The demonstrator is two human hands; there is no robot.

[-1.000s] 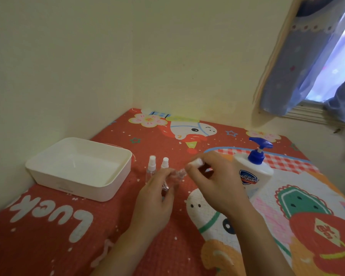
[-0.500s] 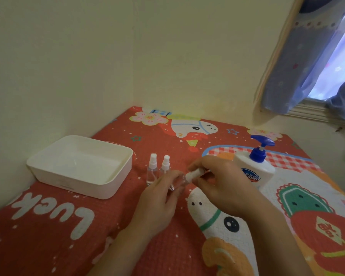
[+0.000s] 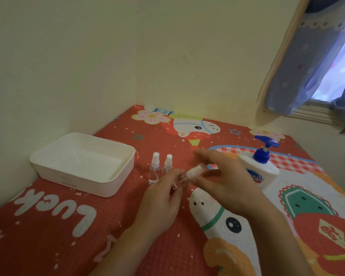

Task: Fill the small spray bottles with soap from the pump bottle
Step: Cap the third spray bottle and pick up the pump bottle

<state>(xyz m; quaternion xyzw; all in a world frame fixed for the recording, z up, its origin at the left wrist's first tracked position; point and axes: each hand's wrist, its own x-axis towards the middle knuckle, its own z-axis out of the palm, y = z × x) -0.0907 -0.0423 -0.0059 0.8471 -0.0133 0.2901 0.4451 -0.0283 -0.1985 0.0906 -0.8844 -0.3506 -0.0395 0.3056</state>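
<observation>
Both hands meet above the printed mat (image 3: pixel 68 226): the left hand (image 3: pixel 159 202) grips the clear body of a small spray bottle (image 3: pixel 184 177), held tilted, while the right hand (image 3: pixel 225 182) pinches its white sprayer cap (image 3: pixel 196 172). Beside them, in descending size: white tray (image 3: pixel 84 188), pump bottle (image 3: pixel 261 172) at right, two capped spray bottles (image 3: pixel 160 168) standing upright just beyond the left fingers. Risk: the slippery little bottle may slip as the cap twists, toppling its upright neighbours.
</observation>
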